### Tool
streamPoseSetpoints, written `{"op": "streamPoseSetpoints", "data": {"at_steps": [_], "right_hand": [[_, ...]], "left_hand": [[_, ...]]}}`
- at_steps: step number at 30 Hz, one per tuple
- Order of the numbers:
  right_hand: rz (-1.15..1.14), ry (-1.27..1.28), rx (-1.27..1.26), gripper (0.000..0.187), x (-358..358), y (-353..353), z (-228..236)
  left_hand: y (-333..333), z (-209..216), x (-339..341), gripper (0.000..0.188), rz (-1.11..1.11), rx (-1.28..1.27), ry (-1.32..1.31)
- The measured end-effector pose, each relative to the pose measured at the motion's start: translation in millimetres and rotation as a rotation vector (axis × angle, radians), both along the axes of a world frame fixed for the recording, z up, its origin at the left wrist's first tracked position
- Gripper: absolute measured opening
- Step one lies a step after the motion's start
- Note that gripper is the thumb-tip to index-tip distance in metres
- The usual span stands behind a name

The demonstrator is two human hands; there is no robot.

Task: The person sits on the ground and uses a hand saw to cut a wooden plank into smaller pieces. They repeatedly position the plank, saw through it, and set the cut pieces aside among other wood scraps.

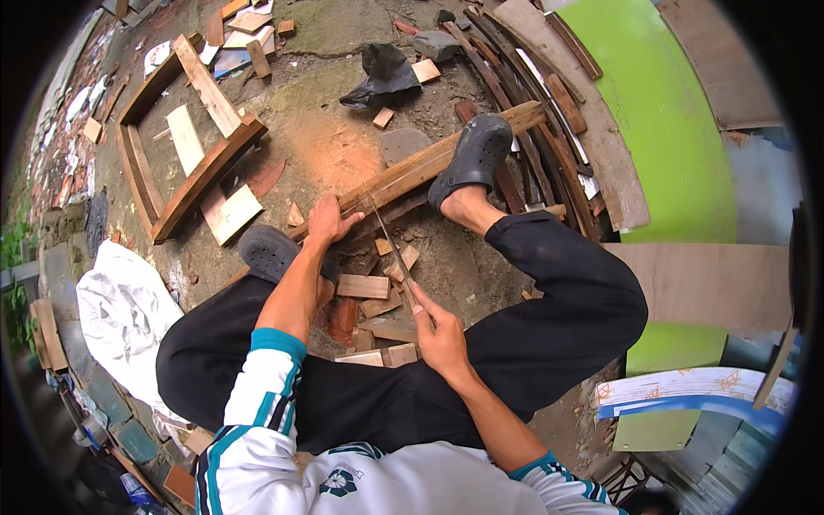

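A long wooden beam lies slantwise across the ground before me, with sawdust spread beyond it. My left hand grips the beam left of its middle, thumb stretched along the near side. In my right hand is the handle of a handsaw. Its narrow blade, seen nearly edge-on, reaches up to the beam just right of my left hand; how deep it sits in the wood I cannot tell. My right foot, in a dark clog, presses on the beam. The other clog is near the beam's left part.
Several wood offcuts lie between my legs. A wooden frame rests at the far left, above a white cloth. Dark wooden strips are piled at right beside a green board. A black plastic bag lies farther off.
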State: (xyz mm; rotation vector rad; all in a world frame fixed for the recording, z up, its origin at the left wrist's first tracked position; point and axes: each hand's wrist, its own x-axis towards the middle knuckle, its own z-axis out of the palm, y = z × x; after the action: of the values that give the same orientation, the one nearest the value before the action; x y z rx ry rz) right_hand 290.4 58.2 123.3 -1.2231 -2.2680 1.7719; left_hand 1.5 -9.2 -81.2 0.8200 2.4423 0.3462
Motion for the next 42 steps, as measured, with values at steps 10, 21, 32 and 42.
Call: {"op": "streamPoseSetpoints", "data": {"at_steps": [10, 21, 32, 42], "right_hand": [[-0.056, 0.009, 0.099, 0.043, -129, 50, -106], [0.003, -0.005, 0.028, 0.04, -58, 11, -37], [-0.013, 0.045, 0.048, 0.043, -78, 18, -50], [-0.083, 0.161, 0.022, 0.041, -103, 43, -108]], "left_hand": [[22, -2, 0, 0.089, -0.085, -0.035, -0.051], [0, 0, 9, 0.082, 0.015, -0.056, -0.026], [-4, -9, 4, 0.082, 0.01, -0.073, 0.014], [19, 0, 2, 0.078, -0.043, 0.001, -0.021]]}}
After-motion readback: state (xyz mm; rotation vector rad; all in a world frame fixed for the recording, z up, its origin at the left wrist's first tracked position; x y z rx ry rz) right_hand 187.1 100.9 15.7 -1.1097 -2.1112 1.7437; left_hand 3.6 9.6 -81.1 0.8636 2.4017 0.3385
